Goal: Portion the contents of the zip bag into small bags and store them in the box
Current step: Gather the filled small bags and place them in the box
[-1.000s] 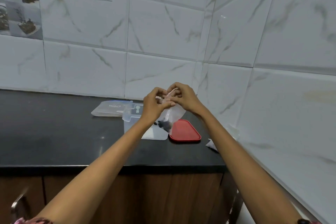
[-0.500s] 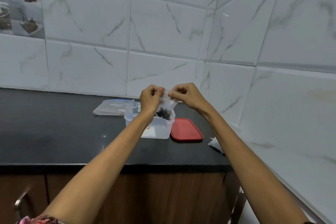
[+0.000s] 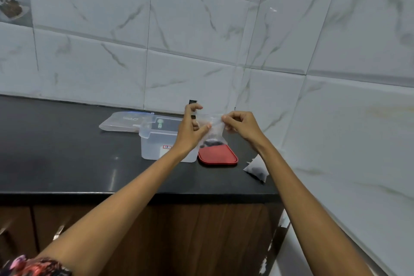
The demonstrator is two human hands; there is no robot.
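Can't ID the dark bits in the small bag [image 3: 214,133], too small, and its lower edge blends into the lid [image 3: 218,155]. Left hand [image 3: 190,130] covers the box's [image 3: 156,141] right side + part of the bag top. Label on box unreadable. Print on zip bag [image 3: 122,121] blurry. Wall pics [image 3: 13,4] cut by frame edge. Second bag [image 3: 257,168] partly behind my right forearm.

L hand [image 3: 190,129] + R hand [image 3: 238,124] pinch small bag [image 3: 214,132] | above box [image 3: 156,143]
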